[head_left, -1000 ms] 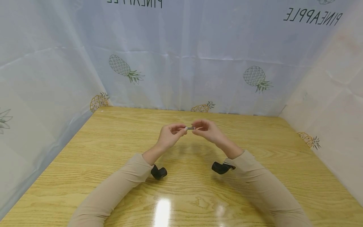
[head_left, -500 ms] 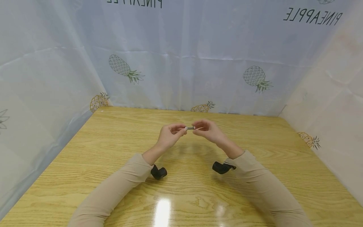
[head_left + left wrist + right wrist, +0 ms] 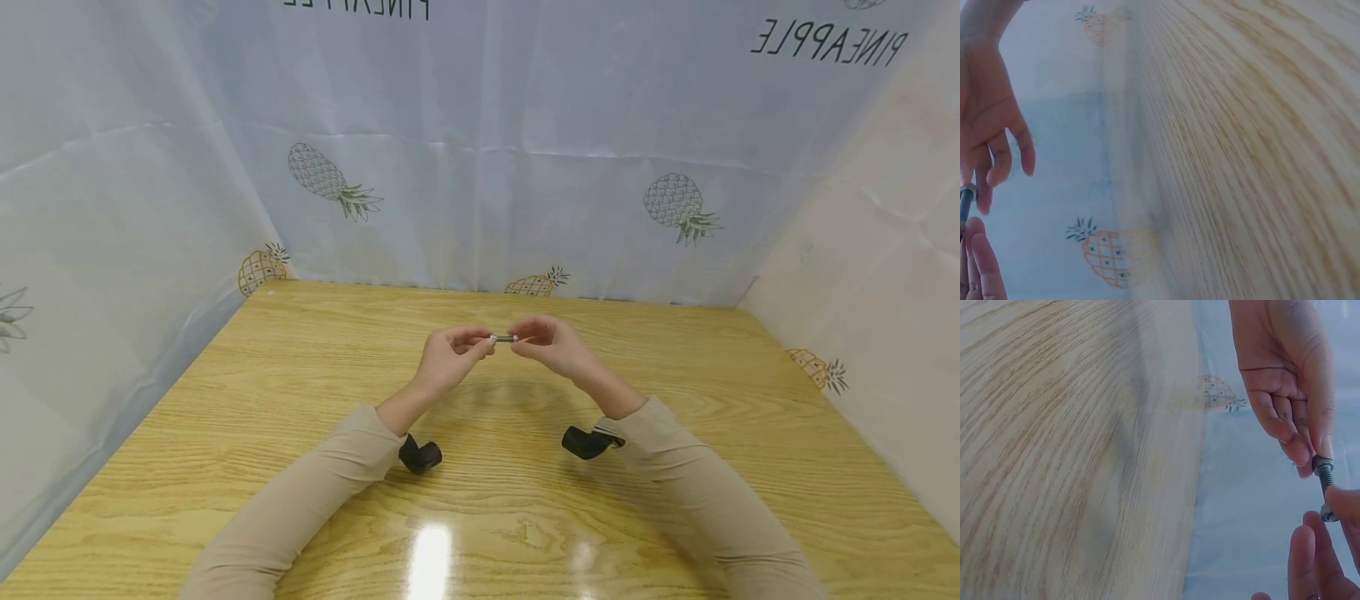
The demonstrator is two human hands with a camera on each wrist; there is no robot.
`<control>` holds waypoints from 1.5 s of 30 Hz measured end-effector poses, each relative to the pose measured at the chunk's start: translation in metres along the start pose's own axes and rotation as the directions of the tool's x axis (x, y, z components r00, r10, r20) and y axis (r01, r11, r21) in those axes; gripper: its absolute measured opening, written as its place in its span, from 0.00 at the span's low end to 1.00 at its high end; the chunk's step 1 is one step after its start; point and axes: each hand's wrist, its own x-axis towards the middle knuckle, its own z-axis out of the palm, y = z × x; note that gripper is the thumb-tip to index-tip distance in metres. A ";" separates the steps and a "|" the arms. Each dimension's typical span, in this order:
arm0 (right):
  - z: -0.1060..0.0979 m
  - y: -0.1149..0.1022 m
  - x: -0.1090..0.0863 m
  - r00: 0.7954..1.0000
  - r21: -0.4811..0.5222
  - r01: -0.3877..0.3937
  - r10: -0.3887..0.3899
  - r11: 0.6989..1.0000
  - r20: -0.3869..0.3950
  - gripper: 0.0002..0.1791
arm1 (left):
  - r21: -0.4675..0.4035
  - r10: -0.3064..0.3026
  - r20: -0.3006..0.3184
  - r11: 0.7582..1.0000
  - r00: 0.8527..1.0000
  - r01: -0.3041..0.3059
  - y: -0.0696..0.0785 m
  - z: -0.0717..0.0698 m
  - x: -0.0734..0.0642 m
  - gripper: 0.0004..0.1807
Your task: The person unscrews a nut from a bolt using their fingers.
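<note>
A small metal bolt (image 3: pixel 504 339) lies level between both hands above the table. My left hand (image 3: pixel 448 357) pinches its left end between thumb and fingers. At the other end, my right hand (image 3: pixel 557 348) has thumb and forefinger about a nut (image 3: pixel 1329 514). The threaded shank (image 3: pixel 1327 480) shows between the two ends in the right wrist view. In the left wrist view the bolt (image 3: pixel 965 203) is cut off by the frame's left edge, and the left hand (image 3: pixel 984 265) shows only by some fingers.
Under the hands spreads a wood-grain table (image 3: pixel 337 333). White curtains (image 3: pixel 480 208) printed with pineapples hang behind it and at both sides. A black wrist-worn device (image 3: pixel 420 457) sits below the left cuff, another black device (image 3: pixel 587 443) below the right.
The right fingers shift slightly at the bolt's right end. The left hand and both arms stay nearly still.
</note>
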 end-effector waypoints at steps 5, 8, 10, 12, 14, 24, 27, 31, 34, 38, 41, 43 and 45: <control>-0.001 0.000 0.000 1.000 -0.014 -0.015 0.015 1.000 0.006 0.22 | 0.017 0.011 -0.001 1.000 1.000 -0.011 0.001 0.000 0.000 0.14; -0.001 0.000 0.000 1.000 -0.019 -0.022 0.023 1.000 0.017 0.22 | 0.020 0.018 -0.001 1.000 1.000 -0.018 0.001 0.000 -0.001 0.14; -0.001 -0.001 0.000 0.999 -0.009 -0.027 0.027 1.000 0.022 0.21 | 0.018 0.016 0.000 1.000 1.000 -0.016 0.001 0.000 -0.001 0.14; -0.001 -0.002 -0.001 0.999 -0.009 -0.027 0.027 1.000 0.017 0.20 | 0.012 0.014 0.001 1.000 1.000 -0.014 0.001 0.000 -0.001 0.14; -0.001 -0.001 0.000 1.000 -0.009 -0.019 0.020 1.000 0.008 0.19 | 0.006 0.011 0.002 1.000 1.000 -0.011 0.001 0.000 -0.001 0.15; -0.002 -0.001 -0.001 0.998 -0.008 -0.060 0.060 0.998 0.016 0.22 | 0.032 0.009 0.015 0.999 1.000 -0.010 0.000 0.000 0.002 0.15; -0.002 -0.001 -0.001 0.998 -0.032 -0.057 0.058 0.998 0.022 0.22 | 0.035 0.008 0.016 0.999 1.000 -0.009 0.000 0.000 0.002 0.15; -0.002 -0.001 -0.001 0.999 -0.022 -0.032 0.032 0.999 0.014 0.20 | 0.017 0.003 0.009 1.000 1.000 -0.003 0.000 -0.001 0.001 0.15; -0.002 -0.001 -0.002 1.000 0.003 -0.024 0.024 1.000 0.014 0.20 | 0.004 -0.002 0.004 1.000 1.000 0.002 0.000 0.000 0.000 0.16; -0.003 -0.001 -0.001 0.998 0.015 -0.049 0.048 0.999 0.037 0.22 | 0.010 0.008 0.000 1.000 1.000 -0.008 0.000 0.000 0.000 0.15; -0.003 -0.001 0.000 0.995 -0.023 -0.079 0.080 0.997 0.052 0.23 | 0.021 0.016 -0.004 1.000 1.000 -0.015 0.000 0.000 0.000 0.14; -0.003 -0.001 0.000 0.994 -0.027 -0.097 0.098 0.995 0.054 0.22 | 0.025 0.014 -0.007 1.000 1.000 -0.013 -0.001 0.001 0.001 0.14; -0.002 -0.001 0.000 0.994 -0.031 -0.097 0.098 0.995 0.049 0.21 | 0.023 0.011 -0.009 1.000 1.000 -0.011 -0.001 0.001 0.002 0.15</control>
